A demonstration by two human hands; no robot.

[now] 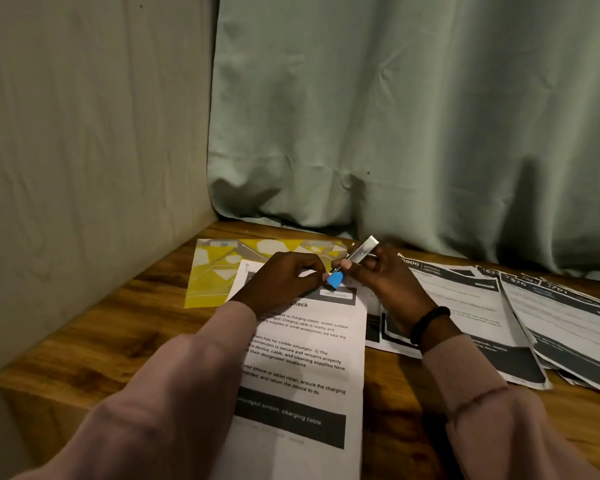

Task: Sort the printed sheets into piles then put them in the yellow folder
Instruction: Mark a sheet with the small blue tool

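Note:
A pile of printed sheets [302, 362] lies in front of me on the wooden table [94, 327], its top edge overlapping the yellow folder [215, 268], which lies flat at the back left. My left hand [284, 282] presses on the pile's top edge, fingers pinched. My right hand [381, 278] holds a small metal tool with a blue tip [355, 259], the tip touching the top of the pile. More printed sheets [520, 313] lie fanned out to the right.
A green curtain [395, 116] hangs behind the table and touches its far edge. A cloth-covered wall [84, 150] closes the left side. The table's left edge runs along that wall.

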